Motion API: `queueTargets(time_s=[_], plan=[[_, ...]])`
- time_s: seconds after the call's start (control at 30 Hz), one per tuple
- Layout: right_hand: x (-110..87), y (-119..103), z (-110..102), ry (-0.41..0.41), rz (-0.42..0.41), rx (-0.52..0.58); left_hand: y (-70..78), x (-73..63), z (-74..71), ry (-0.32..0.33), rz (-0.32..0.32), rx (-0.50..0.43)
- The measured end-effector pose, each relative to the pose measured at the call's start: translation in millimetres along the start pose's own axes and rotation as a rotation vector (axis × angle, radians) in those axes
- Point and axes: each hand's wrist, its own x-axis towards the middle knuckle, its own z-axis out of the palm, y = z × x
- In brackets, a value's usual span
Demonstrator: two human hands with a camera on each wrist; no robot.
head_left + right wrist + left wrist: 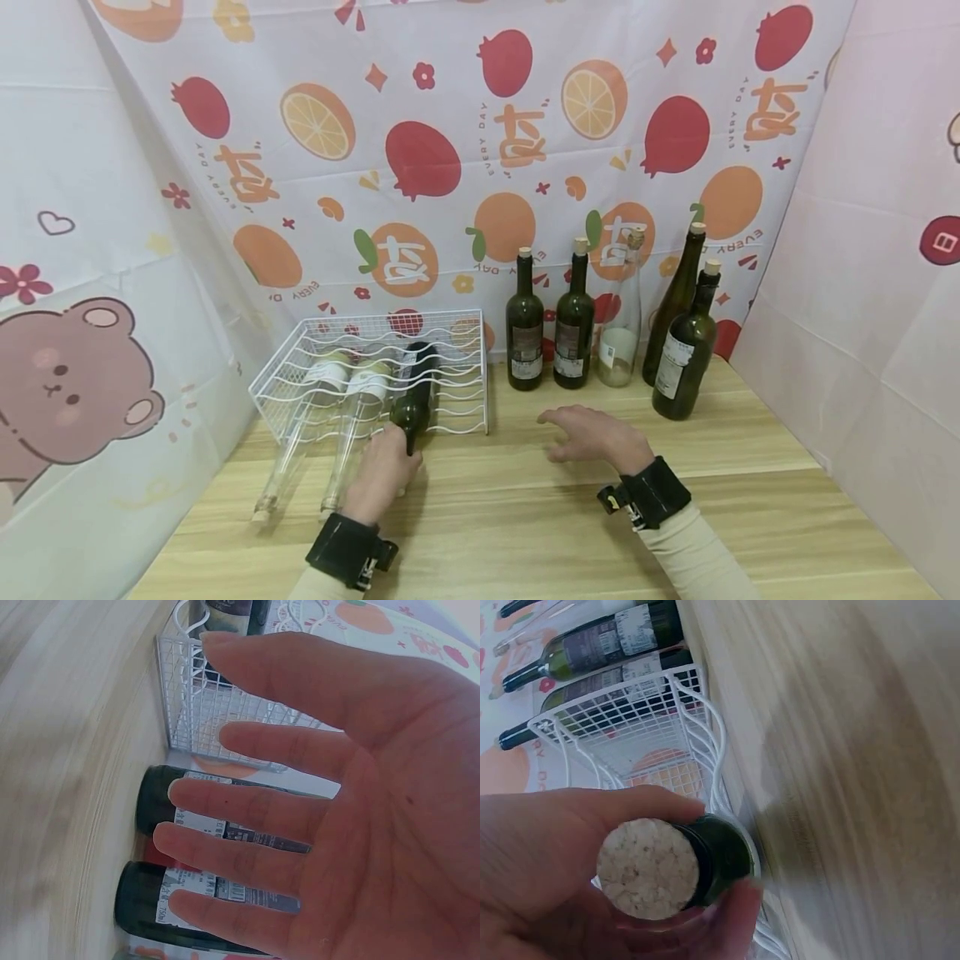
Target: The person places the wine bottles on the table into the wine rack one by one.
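My left hand (381, 471) grips the neck of a dark green wine bottle (416, 387), which lies in the white wire rack (483, 375) with its base toward the back. In the left wrist view its cork (649, 868) faces the camera, thumb and fingers around the neck. Two clear glass bottles lie in the rack to the left, the nearer one (352, 433) beside my left hand and the other (296, 442) farther left. My right hand (592, 435) is held over the table with fingers spread and holds nothing; its palm shows in the right wrist view.
Right of the rack stand two green corked bottles (525, 333) (573, 333), a clear bottle (619, 333), a tall dark bottle (678, 300) and a green bottle (684, 354). Printed cloth (450, 83) hangs behind the wooden table (480, 533) and along both sides.
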Motion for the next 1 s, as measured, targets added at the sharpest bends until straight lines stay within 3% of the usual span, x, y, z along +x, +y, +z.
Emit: queueTargets(time_s=[0.2,0.47,0.77,1.0], plan=[[0.0,-0.4,1.5,-0.004,0.0,0.003,-0.1,-5.2,-0.2,0.082,0.041,0.011],[0.7,-0.5,1.7,-0.006,-0.011,-0.007,-1.1,-6.1,-1.2,0.101,0.091,0.012],[1.1,0.2,-0.6,-0.006,-0.006,-0.008,2.3,-3.1,-4.2,0.005,0.024,0.004],[1.7,1.2,-1.4,-0.005,-0.029,-0.005,1.7,-2.8,-6.2,-0.023,-0.014,0.005]])
